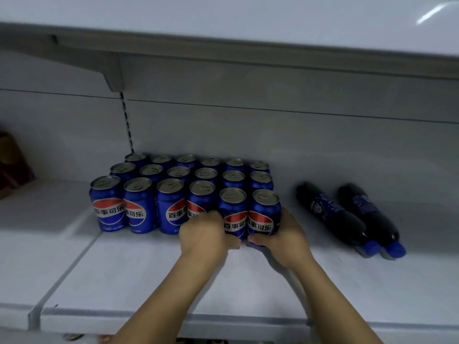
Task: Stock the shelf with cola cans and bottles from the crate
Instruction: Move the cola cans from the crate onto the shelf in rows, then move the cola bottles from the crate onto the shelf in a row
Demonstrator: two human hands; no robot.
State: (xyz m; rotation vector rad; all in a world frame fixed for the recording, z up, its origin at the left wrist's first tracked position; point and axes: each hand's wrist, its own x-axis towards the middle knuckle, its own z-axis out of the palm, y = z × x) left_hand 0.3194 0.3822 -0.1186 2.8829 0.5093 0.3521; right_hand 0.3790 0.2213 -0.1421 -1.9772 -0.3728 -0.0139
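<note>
I count 18 cola cans (173,184) at the centre of the frame, standing on the white shelf (149,269) in 3 rows of 6, packed touching. The left hand (203,234) curls round the lower part of the 5th can (233,207) in the front row. The right hand (285,234) wraps the 6th can (264,209) at that row's right end, and both cans stand upright. At the right of the frame, well apart, I see 2 cola bottles (330,214) lying on their sides just beside each other, blue caps toward the shelf's front edge.
</note>
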